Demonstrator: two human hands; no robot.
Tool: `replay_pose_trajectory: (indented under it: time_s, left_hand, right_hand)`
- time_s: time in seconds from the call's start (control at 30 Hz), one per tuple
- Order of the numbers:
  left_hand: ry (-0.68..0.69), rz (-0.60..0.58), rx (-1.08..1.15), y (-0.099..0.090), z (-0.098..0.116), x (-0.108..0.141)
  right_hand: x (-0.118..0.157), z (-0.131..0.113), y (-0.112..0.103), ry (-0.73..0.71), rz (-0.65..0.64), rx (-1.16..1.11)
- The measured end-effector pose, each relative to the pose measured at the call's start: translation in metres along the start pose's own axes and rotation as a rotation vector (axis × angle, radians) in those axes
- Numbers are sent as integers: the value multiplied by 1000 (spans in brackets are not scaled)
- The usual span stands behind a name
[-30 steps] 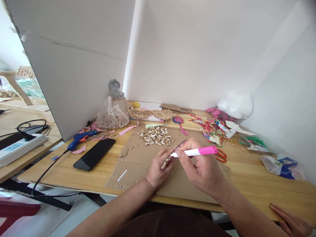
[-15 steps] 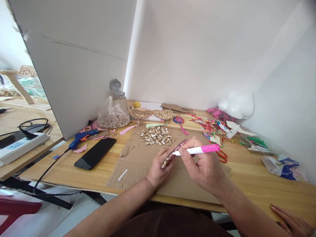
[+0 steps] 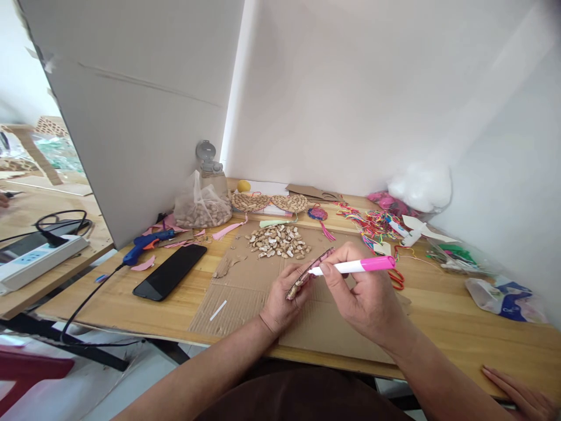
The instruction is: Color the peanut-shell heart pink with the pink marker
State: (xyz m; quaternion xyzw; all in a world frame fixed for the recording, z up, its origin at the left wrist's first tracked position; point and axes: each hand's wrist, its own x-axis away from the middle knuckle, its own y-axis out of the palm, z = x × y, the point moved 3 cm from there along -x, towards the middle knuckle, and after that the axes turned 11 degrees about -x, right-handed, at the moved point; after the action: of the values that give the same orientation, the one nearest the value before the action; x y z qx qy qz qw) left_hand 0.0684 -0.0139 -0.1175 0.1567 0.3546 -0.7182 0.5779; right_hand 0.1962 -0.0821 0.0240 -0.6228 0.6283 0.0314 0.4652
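Note:
My left hand (image 3: 283, 298) is closed around a thin piece covered in peanut shells (image 3: 302, 282), tilted on edge, with pink colour on part of it. Between the thumb and fingers of my right hand (image 3: 366, 295) is a white marker with a pink end (image 3: 362, 265). Its tip meets or nearly meets the shell-covered piece; the exact contact is too small to tell. Beyond both hands, a heap of peanut shells (image 3: 280, 241) lies on the corrugated cardboard (image 3: 245, 298).
A black phone (image 3: 170, 272) and a blue glue gun (image 3: 146, 245) lie left, near a bag of peanuts (image 3: 202, 207). Tangled coloured threads (image 3: 368, 222) and red-handled scissors (image 3: 398, 279) are right. Another person's hand (image 3: 517, 389) rests at the right table edge.
The marker and my right hand have shifted very slightly right. My left hand keeps the shell-covered piece in nearly the same place.

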Motion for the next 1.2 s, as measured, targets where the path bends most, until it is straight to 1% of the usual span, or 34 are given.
replay_pose_trajectory:
  time_s: [0.17,0.4,0.5,0.6,0.7,0.77,0.93,1.1,1.2]
  left_hand:
    - [-3,2,-2,-1,1,0]
    - [-1,14,-3,-2,3,-1]
    - [-7,6,-12,-1,1,-1]
    - [-13,-2,-21,-1,0,-1]
    - [-22,4,-15,-1,1,-2]
    - [-26,6,-16,-2,2,-2]
    - [-24,17,-14,-3,4,-1]
    - [-30,29,-9,-2,3,-3]
    - [-27,32,-4,-2,2,-3]
  right_hand:
    - [4,0,4,58,-31,-26]
    - [7,1,8,78,-61,-85]
    - [3,2,6,66,-44,-56]
    - [0,4,1,28,5,3]
    - [0,4,-2,11,36,4]
    - [1,3,-2,11,32,-23]
    - [3,0,4,43,-23,-73]
    - [1,4,0,43,21,-15]
    - [2,4,1,36,18,-42]
